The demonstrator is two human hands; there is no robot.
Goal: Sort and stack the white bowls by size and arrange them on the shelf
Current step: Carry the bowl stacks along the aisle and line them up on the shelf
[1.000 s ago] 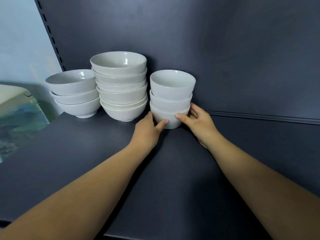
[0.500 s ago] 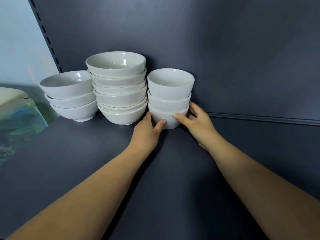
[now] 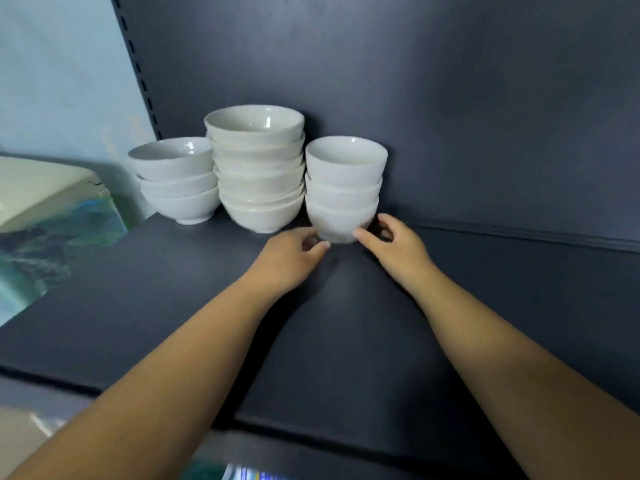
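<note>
Head view shows three piles of white bowls at the rear of the dark shelf point(image 3: 173, 289), against its back panel point(image 3: 485, 116). The small-bowl stack point(image 3: 344, 188), three high, stands at 3 o'clock of the taller middle stack point(image 3: 258, 168), just beside it or touching. A left stack point(image 3: 176, 181) of three wider bowls sits at 9 o'clock of that one. The left hand point(image 3: 291, 252) and right hand point(image 3: 398, 244) clasp the lowest small bowl from 7 and 4 o'clock, thumbs in front and fingers curled around its sides. Gripping low seemingly lets the whole pile slide without toppling, closing up the row. Compared with half a second ago, the left thumb has slipped down toward the bowl's foot, and more of the shelf's front edge shows.
</note>
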